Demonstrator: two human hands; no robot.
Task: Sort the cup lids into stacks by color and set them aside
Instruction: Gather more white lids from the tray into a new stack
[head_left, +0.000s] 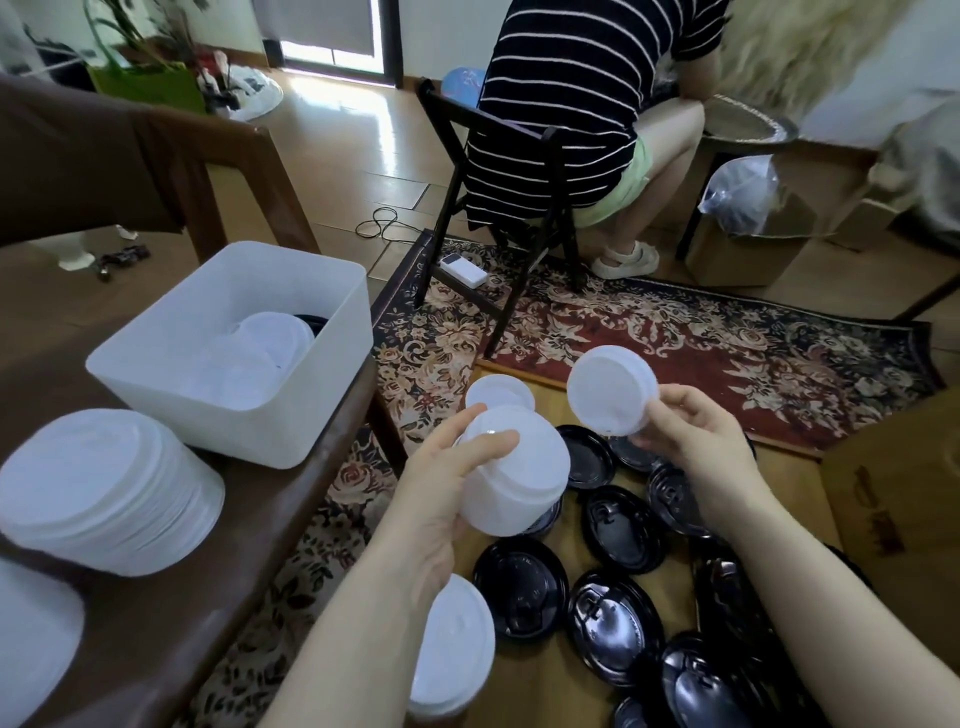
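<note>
Head view shows us both forearms reaching forward over a wooden board (545, 675) strewn with glossy black lids (521, 587). Our left hand (441, 493) curls its fingers and thumb around a short stack of white lids (519, 478), tilted in the air. Our right hand (696, 441) pinches a single white lid (610, 397) by its rim, raised just beside the stack. On the brown table a taller stack of smooth white lids (104, 488) stands near a matte white plastic bin (156, 384) holding more lids.
</note>
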